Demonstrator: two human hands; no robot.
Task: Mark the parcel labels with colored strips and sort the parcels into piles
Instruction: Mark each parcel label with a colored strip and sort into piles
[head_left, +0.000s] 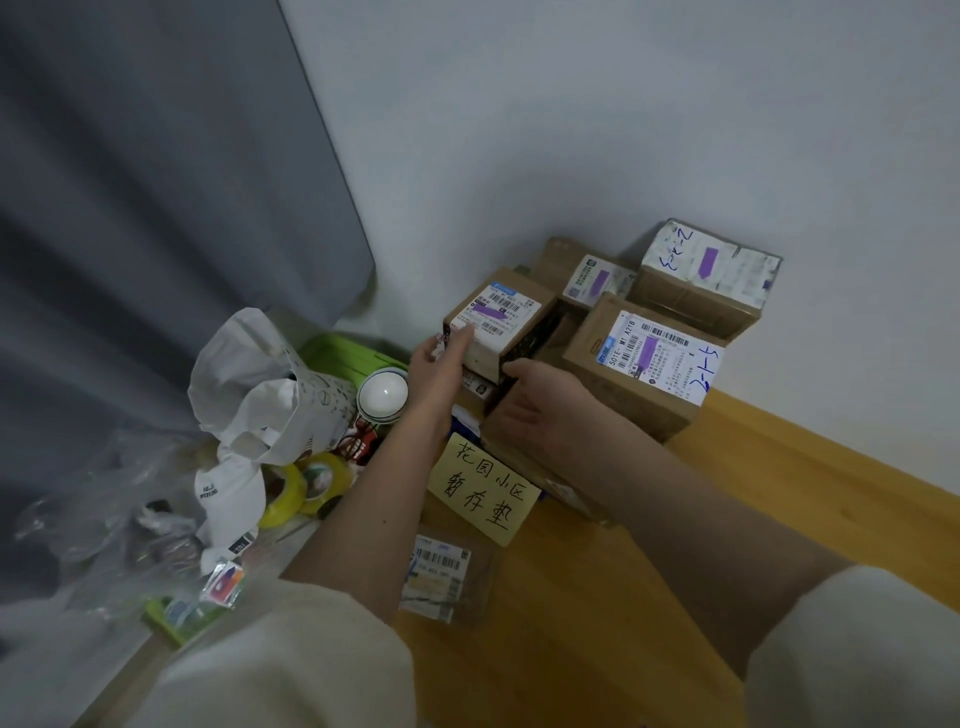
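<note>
Both hands hold a small cardboard parcel (498, 325) at the far end of the wooden counter (597, 623), near the corner where the white wall (571, 130) meets the grey curtain (156, 208). The left hand (441, 364) grips the parcel's left side, thumb up against its label, which carries a purple strip (485, 310). The right hand (540, 400) curls its fingers round the parcel's near right edge. The parcel sits atop other boxes, of which little shows beneath it.

Just to the right stands a larger parcel (639, 374) along the counter's right edge, its label marked with a purple strip and blue handwriting. Behind it, against the wall, a third parcel (706, 275) rests higher on the pile, also purple-marked with blue writing. Between that one and the held parcel lies a flatter box (587, 275) with a purple strip on its label.

A yellow note (483, 488) with handwritten characters lies in the middle of the counter, in front of the pile. Nearer the person, a flat parcel (441, 577) with a barcode label lies under the left forearm.

Along the counter's left edge sit two rolls of yellow tape (306, 491), a crumpled white paper bag (260, 384), a white bowl-like lid (383, 399), a green tray (343, 348) and clear plastic bags (114, 519)
</note>
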